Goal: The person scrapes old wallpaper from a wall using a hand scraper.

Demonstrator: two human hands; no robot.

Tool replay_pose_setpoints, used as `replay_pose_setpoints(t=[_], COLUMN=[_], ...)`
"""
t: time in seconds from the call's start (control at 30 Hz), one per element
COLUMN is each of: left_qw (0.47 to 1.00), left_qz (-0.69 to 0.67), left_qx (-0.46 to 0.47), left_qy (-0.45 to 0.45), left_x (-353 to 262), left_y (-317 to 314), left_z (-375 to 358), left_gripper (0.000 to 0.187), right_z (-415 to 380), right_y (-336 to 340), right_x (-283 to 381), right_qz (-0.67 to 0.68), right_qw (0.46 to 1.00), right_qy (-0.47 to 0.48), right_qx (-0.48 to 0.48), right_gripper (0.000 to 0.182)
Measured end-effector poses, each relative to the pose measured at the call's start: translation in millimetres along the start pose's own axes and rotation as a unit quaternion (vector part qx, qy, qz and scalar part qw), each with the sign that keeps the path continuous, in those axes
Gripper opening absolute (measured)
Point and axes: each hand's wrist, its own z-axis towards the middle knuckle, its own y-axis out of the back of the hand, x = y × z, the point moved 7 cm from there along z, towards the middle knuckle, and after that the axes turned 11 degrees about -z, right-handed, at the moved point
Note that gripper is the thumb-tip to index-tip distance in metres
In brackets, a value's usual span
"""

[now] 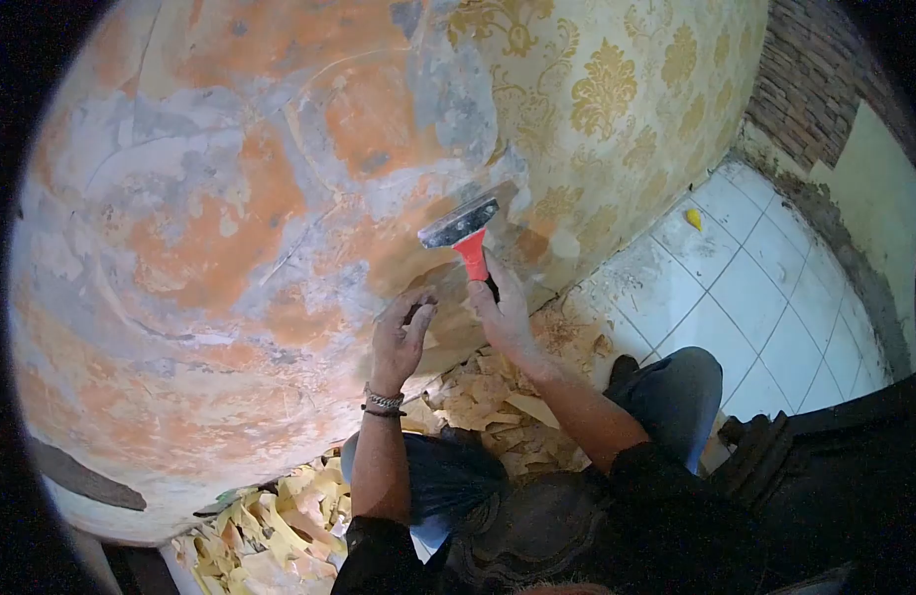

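Note:
My right hand (500, 305) is closed round the red and black handle of a wide-bladed scraper (460, 224). The scraper's dark, worn blade points up towards the wall, close to the ragged edge of the patterned wallpaper (605, 91). To the left, my left hand (402, 335) is held near the stripped wall (195, 223), its fingers loosely bent with a gap between them and the thumb. Nothing shows in it. A chain bracelet and a dark band circle that wrist. Orange, grey and whitish patches mark the bared plaster.
Torn wallpaper scraps (280, 526) lie heaped along the foot of the wall and around my knees. White floor tiles (741, 297) carry dust and a small yellow piece (694, 219). Stone-look wall covering (805, 84) is at the upper right, dark carved furniture (765, 456) at the lower right.

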Motion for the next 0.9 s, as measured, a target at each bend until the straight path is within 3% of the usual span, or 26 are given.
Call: replay_pose_setpoints(t=[0.1,0.23,0.4,0.7,0.9], left_qw=[1.0,0.992,0.976,0.983,0.981], left_qz=[-0.005,-0.102,-0.186,-0.143,-0.163], left_qx=[-0.022,-0.078,-0.096,-0.082,-0.098], left_qy=[-0.017,0.001,-0.056,-0.076,-0.046], left_x=[-1.3,2.5,-9.6,-1.1,-14.0], left_y=[2.5,14.1,18.4,20.3,20.4], left_z=[0.9,-2.1,-1.0,-3.6,-3.3], left_gripper=[0.028,0.038,0.047,0.049,0.049], right_z=[-3.4,-8.7,-11.4,-17.4,-16.5], right_y=[1.1,-10.2,-16.7,-24.1,-24.8], right_x=[10.3,-0.7,1.4,8.1,10.3], right_qz=[-0.043,0.022,-0.079,-0.078,-0.059], right_qw=[0.997,0.999,0.994,0.99,0.993], right_qy=[0.056,0.022,0.065,0.112,0.088], right_qx=[-0.025,0.014,0.048,0.023,0.043], right_gripper=[0.051,0.053,0.055,0.053,0.052])
